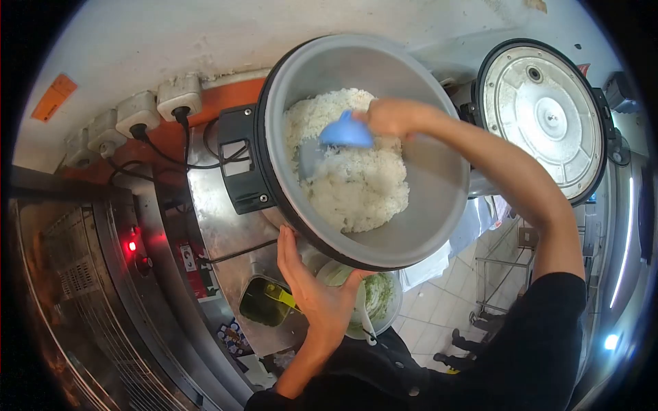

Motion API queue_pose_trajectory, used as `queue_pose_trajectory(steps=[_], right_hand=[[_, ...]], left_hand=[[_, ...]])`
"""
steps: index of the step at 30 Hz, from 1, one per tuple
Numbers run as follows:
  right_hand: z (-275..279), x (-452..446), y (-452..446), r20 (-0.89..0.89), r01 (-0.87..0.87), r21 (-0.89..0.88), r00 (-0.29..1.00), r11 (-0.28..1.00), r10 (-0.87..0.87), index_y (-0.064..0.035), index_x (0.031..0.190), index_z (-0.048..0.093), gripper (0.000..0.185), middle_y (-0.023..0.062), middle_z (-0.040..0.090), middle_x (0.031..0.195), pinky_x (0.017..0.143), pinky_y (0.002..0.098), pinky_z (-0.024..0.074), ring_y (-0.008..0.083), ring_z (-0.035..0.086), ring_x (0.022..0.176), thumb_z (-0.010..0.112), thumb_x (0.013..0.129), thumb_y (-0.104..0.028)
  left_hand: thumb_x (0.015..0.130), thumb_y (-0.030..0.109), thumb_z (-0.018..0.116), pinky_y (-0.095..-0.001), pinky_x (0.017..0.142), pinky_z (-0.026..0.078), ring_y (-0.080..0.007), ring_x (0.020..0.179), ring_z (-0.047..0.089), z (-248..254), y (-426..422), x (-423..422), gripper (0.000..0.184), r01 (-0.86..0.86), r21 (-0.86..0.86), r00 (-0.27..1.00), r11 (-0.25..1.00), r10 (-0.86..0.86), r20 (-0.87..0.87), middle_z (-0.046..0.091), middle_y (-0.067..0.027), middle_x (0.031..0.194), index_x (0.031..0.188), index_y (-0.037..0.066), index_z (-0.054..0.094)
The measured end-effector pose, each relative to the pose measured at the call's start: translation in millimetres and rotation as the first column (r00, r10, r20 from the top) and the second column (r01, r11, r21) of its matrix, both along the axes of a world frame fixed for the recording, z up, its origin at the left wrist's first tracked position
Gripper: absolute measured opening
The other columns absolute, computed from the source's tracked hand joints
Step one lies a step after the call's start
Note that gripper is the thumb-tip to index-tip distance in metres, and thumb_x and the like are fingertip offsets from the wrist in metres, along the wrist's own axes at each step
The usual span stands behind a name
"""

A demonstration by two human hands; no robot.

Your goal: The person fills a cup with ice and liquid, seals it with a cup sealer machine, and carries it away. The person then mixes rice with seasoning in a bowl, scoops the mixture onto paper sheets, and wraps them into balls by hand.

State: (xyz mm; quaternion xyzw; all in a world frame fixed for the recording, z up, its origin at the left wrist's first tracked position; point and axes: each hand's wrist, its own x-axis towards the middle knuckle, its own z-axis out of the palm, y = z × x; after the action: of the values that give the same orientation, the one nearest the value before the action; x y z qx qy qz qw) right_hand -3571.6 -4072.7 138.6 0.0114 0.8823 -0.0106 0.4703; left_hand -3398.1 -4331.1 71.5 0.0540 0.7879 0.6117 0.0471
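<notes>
A large rice cooker (428, 226), tilted toward me in view, has cooked white rice (360, 185) heaped in its grey inner pot. My right hand (394, 118) reaches inside, closed on a blue scoop (347, 131), whose rounded side faces up above the rice; the hand is slightly blurred. Below the cooker's front rim is my left hand (322, 298), its fingers and thumb spread. Its fingertips appear to touch the cooker's outer side. Behind that hand, partly covered, a bowl (394, 301) holds green-streaked food and a white-handled utensil (365, 318).
The cooker's metal lid (548, 116) stands open at the right. A metal container (257, 301) with a yellow-handled utensil (281, 294) sits on the steel counter (219, 236). Plugged cables run from wall sockets (179, 96). Left is a machine with a red light (132, 246); people's feet (456, 356) show behind.
</notes>
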Motion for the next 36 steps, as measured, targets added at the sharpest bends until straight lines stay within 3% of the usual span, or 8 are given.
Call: queue_pose_trajectory(steps=[4,10,13,19,22,28,33,36], right_hand=[[-64,25,18,0.089,0.222,-0.009,0.971,0.975,-0.22,0.0028,0.129,0.053,0.043,0.0168,0.059,0.066,0.052,0.0397,0.0507,0.0256,0.055,0.047,0.036,0.1,-0.023],[-55,49,-37,0.292,0.427,-0.135,0.879,0.894,-0.376,0.0012,0.075,0.051,0.065,0.004,0.045,0.056,0.041,0.0326,0.04,0.0158,0.044,0.04,0.032,0.104,-0.054],[-46,56,-16,0.676,0.694,-0.029,0.544,0.719,-0.497,-0.0046,0.071,0.047,0.061,0.0006,0.039,0.055,0.038,0.0303,0.0362,0.0124,0.037,0.04,0.032,0.103,-0.054],[-12,81,-23,0.495,0.602,-0.101,0.721,0.792,-0.485,-0.0098,0.074,0.044,0.055,-0.0038,0.035,0.055,0.035,0.0243,0.0274,0.0063,0.03,0.04,0.036,0.102,-0.056],[2,69,2,0.708,0.687,-0.011,0.518,0.726,-0.48,-0.0108,0.072,0.044,0.055,-0.0049,0.033,0.055,0.034,0.0234,0.026,0.0049,0.028,0.04,0.036,0.101,-0.058],[28,86,35,0.676,0.882,-0.111,0.404,0.457,-0.616,-0.0125,0.072,0.044,0.045,-0.0058,0.032,0.053,0.03,0.0224,0.0214,0.0034,0.028,0.037,0.042,0.1,-0.047],[43,108,56,0.643,0.927,-0.332,0.357,0.173,-0.678,-0.0128,0.078,0.044,0.039,-0.0077,0.034,0.054,0.028,0.0203,0.0207,0.0006,0.027,0.036,0.038,0.102,-0.043],[53,126,66,0.677,0.898,-0.439,0.337,0.009,-0.654,-0.0128,0.079,0.044,0.038,-0.0074,0.034,0.054,0.026,0.0199,0.0212,0.0003,0.027,0.035,0.036,0.102,-0.042]], left_hand=[[0.053,0.029,0.096,-0.0474,0.11,0.037,-0.042,0.131,0.04,0,1,1,0.123,-0.005,0.022,1.0,1.0,0.005,-0.005,0.034,-0.0274,0.143,0.146,-0.009,0.024],[0.051,0.036,0.097,-0.0427,0.101,0.043,-0.0337,0.124,0.05,-5,5,2,0.121,-0.061,-0.041,0.994,0.997,0.058,-0.091,0.044,-0.0221,0.139,0.143,-0.006,0.031],[0.052,0.035,0.097,-0.0424,0.101,0.042,-0.0339,0.122,0.052,-6,6,2,0.12,-0.073,-0.037,0.994,0.997,0.069,-0.085,0.046,-0.0224,0.138,0.143,-0.007,0.031],[0.057,0.036,0.094,-0.0483,0.108,0.038,-0.0422,0.132,0.041,0,5,3,0.12,-0.03,-0.018,0.999,0.999,0.029,-0.041,0.037,-0.0273,0.143,0.145,-0.008,0.027],[0.051,0.031,0.097,-0.0423,0.1,0.042,-0.0357,0.121,0.052,0,4,3,0.118,-0.053,-0.067,0.993,0.996,0.046,-0.111,0.05,-0.0215,0.134,0.143,-0.004,0.033],[0.08,0.018,0.078,-0.0408,0.075,0.054,-0.0318,0.086,0.066,36,-24,80,0.045,0.413,-0.22,0.869,0.883,-0.455,-0.196,0.066,-0.0177,0.098,0.113,-0.002,0.054],[0.09,0.021,0.062,-0.0443,0.065,0.057,-0.039,0.079,0.07,-20,29,135,0.029,0.781,-0.491,0.608,0.385,-0.647,0.46,0.069,-0.023,0.09,0.101,-0.002,0.048],[0.088,0.009,0.057,-0.0434,0.066,0.058,-0.0366,0.078,0.072,-39,35,141,0.014,0.735,-0.52,0.667,0.435,-0.601,0.44,0.069,-0.0214,0.084,0.095,-0.001,0.052]])
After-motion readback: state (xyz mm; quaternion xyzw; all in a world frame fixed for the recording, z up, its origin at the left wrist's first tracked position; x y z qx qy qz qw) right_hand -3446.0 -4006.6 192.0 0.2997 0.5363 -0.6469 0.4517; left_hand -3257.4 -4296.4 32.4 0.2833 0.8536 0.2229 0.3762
